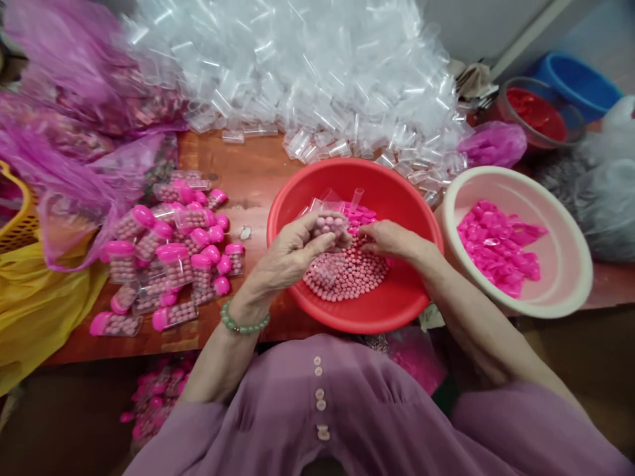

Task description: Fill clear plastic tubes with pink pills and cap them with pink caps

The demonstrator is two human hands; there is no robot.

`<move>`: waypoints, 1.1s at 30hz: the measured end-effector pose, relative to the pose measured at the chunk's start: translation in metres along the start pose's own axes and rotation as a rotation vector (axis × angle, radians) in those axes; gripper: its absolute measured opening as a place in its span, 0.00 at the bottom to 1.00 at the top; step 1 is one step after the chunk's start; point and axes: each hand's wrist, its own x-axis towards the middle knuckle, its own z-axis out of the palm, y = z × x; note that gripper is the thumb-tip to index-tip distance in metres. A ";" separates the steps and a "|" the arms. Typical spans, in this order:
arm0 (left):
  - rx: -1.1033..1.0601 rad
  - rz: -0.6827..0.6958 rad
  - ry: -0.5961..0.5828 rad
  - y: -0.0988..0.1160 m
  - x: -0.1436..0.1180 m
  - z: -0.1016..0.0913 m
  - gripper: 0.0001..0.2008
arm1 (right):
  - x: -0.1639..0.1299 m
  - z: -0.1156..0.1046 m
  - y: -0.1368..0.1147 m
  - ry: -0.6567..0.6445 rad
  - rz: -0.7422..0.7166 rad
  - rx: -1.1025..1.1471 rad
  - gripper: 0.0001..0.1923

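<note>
Above a red basin (426, 291), my left hand (295, 251) is closed around a small clear plastic container (331, 223) with pink beads inside. My right hand (394, 238) reaches into the basin from the other side. Its fingers are bent together beside bright pink plastic pieces (360, 215), and whatever they hold is hidden. Loose pink beads (354, 281) cover the basin's bottom below both hands. Several clear empty containers (327, 198) lean against its far side, and another clear piece lies on the beads.
Filled containers with pink caps (173, 258) are scattered on the wooden table (233, 162) at left. A heap of clear containers (317, 73) spreads across the back. At right, a cream basin (570, 291) holds bright pink pieces (501, 248). Purple bags (84, 59) stand at far left.
</note>
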 end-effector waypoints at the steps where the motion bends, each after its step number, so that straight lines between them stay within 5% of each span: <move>1: 0.016 0.000 0.004 0.000 0.001 -0.002 0.09 | -0.001 -0.002 0.004 0.020 0.032 0.000 0.14; 14: 0.353 -0.031 0.048 -0.002 0.004 -0.016 0.07 | 0.014 -0.010 -0.012 0.094 0.024 -0.008 0.14; 22: 0.150 -0.104 0.044 -0.006 0.015 -0.018 0.11 | 0.028 0.002 -0.025 0.097 -0.007 -0.042 0.16; 26: 0.032 -0.130 0.086 -0.006 0.013 -0.016 0.21 | 0.018 -0.005 -0.014 0.220 0.006 -0.004 0.11; 29: 0.007 -0.148 0.112 -0.004 0.012 -0.014 0.22 | 0.004 -0.015 -0.007 0.540 0.021 0.395 0.09; 33: -0.094 -0.173 0.116 -0.002 0.014 -0.012 0.15 | -0.015 -0.024 -0.019 0.837 0.031 1.381 0.18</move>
